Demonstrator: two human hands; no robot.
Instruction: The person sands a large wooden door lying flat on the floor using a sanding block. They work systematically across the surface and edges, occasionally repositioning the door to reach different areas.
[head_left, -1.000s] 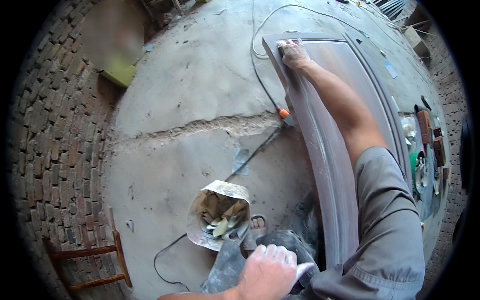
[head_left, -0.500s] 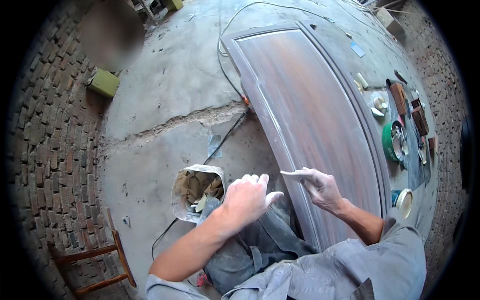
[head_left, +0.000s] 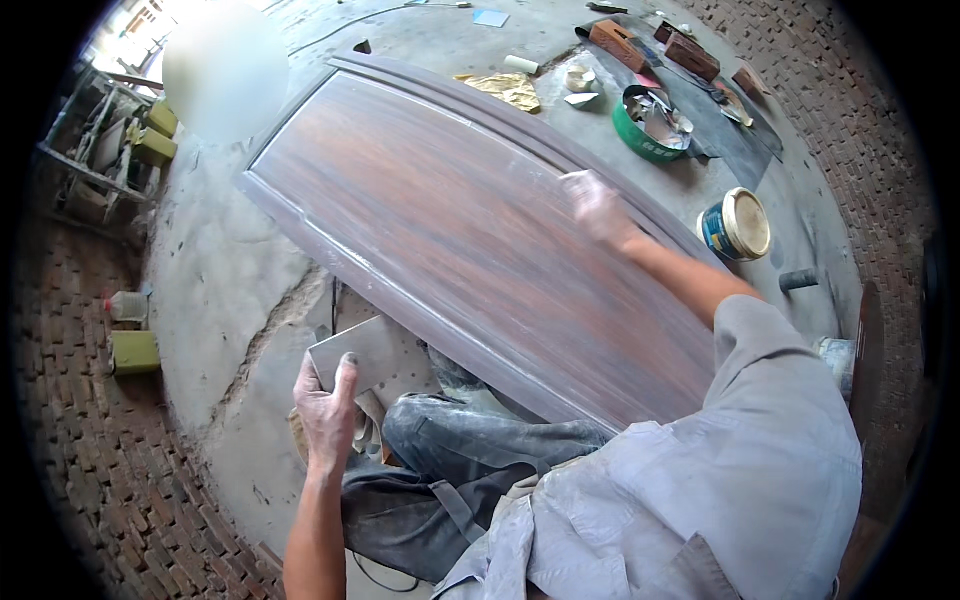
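A broad wooden panel (head_left: 450, 215) with a moulded frame lies slantwise before me, its brown face streaked with pale dust. My left hand (head_left: 326, 412) is left of the panel's near edge, thumb on top of a flat grey sheet (head_left: 362, 350). Over the panel's far moulding is my right hand (head_left: 600, 208), dusty white and smeared by motion. Its fingers are curled, with a pale edge of a thin folded piece at the tips; most of that piece is hidden. Below my left hand, tan scraps (head_left: 368, 415) partly show in the bag beside my knee.
Beyond the panel are a crumpled tan sheet (head_left: 505, 90), a green tub (head_left: 648, 128) of scraps, a lidded bucket (head_left: 738, 225) and brick-red blocks (head_left: 690, 52). A cracked concrete floor (head_left: 200, 260) meets a brick wall on the left, beside yellow-green containers (head_left: 135, 352).
My view has turned rightward. My left hand, empty before, has moved left and now holds the grey sheet. My right hand has gone from the panel's near edge to its far moulding.
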